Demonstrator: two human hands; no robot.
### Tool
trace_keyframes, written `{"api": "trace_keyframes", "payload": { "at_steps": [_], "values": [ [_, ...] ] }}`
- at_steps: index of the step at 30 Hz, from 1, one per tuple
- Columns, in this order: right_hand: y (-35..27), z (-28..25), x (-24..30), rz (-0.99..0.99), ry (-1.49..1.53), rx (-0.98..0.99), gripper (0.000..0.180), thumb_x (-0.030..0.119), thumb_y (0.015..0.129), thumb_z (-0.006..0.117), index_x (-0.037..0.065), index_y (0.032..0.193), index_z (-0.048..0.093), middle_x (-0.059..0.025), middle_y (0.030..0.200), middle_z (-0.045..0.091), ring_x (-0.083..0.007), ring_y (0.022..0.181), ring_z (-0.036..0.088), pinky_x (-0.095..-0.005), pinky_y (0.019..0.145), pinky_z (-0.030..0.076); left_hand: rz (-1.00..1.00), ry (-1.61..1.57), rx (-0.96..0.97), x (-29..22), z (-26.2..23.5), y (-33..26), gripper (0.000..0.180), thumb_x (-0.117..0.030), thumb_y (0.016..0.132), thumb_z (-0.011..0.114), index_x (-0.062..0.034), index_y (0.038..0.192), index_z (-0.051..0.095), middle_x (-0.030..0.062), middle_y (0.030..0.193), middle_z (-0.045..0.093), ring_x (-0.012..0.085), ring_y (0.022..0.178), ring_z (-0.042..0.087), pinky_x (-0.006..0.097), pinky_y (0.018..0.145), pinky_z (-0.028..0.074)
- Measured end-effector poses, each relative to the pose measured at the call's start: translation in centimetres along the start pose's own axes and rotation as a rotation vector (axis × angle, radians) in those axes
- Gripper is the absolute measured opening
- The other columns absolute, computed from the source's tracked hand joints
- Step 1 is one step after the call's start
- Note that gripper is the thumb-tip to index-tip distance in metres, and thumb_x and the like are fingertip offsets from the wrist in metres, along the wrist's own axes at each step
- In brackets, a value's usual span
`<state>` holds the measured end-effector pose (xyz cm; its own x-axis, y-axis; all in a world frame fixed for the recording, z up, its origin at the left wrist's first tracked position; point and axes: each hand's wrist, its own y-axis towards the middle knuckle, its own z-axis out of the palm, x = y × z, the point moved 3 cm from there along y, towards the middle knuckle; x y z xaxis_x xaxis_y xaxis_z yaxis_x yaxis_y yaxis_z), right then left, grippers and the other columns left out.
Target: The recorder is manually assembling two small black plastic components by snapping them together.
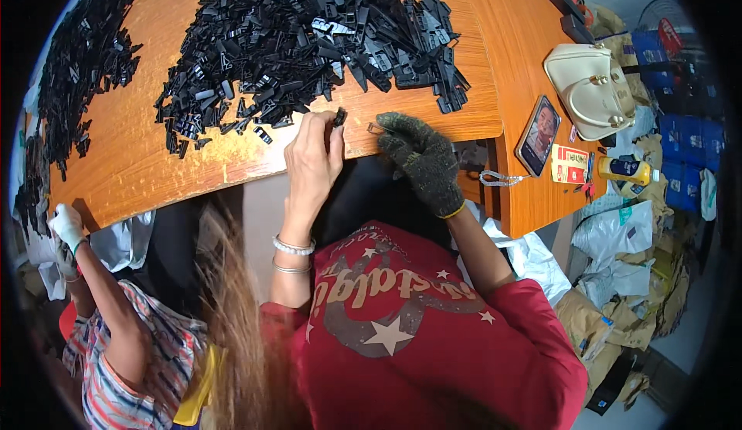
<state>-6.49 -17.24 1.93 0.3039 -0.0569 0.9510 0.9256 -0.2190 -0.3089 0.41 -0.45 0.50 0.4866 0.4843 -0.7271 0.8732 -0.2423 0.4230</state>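
My left hand (pixel 313 156), bare and wearing bracelets, is at the table's front edge. Its thumb and fingers pinch a small black plastic clip (pixel 340 116). To its right is my right hand (pixel 421 156) in a dark knitted glove, fingers curled together. At its fingertips shows a small thin dark plastic piece (pixel 375 128), its exact kind too small to make out. The two pieces are apart. Just beyond my hands, a big heap of black plastic parts (pixel 263 36) covers much of the wooden table (pixel 232 156), small clips nearer and longer pieces at the right.
Another heap of black parts (pixel 81 59) lies at the far left, where a co-worker's gloved hand (pixel 67 224) works. On the right-hand table stand a cream handbag (pixel 591 90), a propped phone (pixel 538 136) and a yellow bottle (pixel 626 170). Plastic and paper bags (pixel 618 229) crowd the right side.
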Motion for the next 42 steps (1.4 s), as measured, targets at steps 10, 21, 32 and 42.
{"api": "trace_keyframes", "payload": {
  "at_steps": [10, 21, 32, 42],
  "values": [
    [0.0, -0.3, -0.6, -0.014, -0.005, 0.034, 0.035, 0.005, 0.088, 0.068, 0.000, 0.121, 0.060, -0.0084, 0.111, 0.067, -0.0131, 0.102, 0.063, -0.0275, 0.087, 0.051, 0.004, -0.080, 0.127, -0.6, 0.9, 1.0, 0.013, 0.001, 0.079, 0.063, -0.0011, 0.090, 0.058, 0.0131, 0.089, 0.057, 0.0339, 0.074, 0.061, 0.041, 0.064, 0.048],
    [1.9, -1.6, 3.2, -0.420, -0.859, 0.063, 0.029, 0.027, 0.084, 0.070, 0.011, 0.108, 0.069, -0.0131, 0.095, 0.069, -0.0323, 0.085, 0.066, -0.0410, 0.072, 0.052, 0.026, -0.176, 0.225, -0.9, 1.1, 1.2, 0.021, 0.005, 0.075, 0.067, -0.0027, 0.092, 0.057, 0.0111, 0.089, 0.055, 0.0333, 0.078, 0.061, 0.041, 0.065, 0.048],
    [3.8, -0.6, 5.8, -0.594, -1.261, 0.314, 0.028, 0.040, 0.085, 0.065, 0.015, 0.098, 0.070, -0.0093, 0.085, 0.068, -0.0307, 0.076, 0.065, -0.0422, 0.062, 0.049, 0.001, -0.207, 0.210, -0.4, 1.4, 0.9, 0.020, 0.005, 0.076, 0.066, -0.0008, 0.094, 0.058, 0.0125, 0.091, 0.056, 0.0339, 0.080, 0.061, 0.039, 0.066, 0.048],
    [4.0, 0.3, 6.5, -0.557, -1.340, 0.370, 0.030, 0.043, 0.086, 0.061, 0.017, 0.098, 0.071, -0.0093, 0.084, 0.068, -0.0303, 0.073, 0.066, -0.0424, 0.060, 0.049, 0.025, -0.194, 0.194, -0.3, 1.3, 0.9, 0.024, 0.005, 0.075, 0.066, 0.0005, 0.098, 0.058, 0.0124, 0.094, 0.059, 0.0345, 0.079, 0.063, 0.039, 0.065, 0.051]
  ]
}}
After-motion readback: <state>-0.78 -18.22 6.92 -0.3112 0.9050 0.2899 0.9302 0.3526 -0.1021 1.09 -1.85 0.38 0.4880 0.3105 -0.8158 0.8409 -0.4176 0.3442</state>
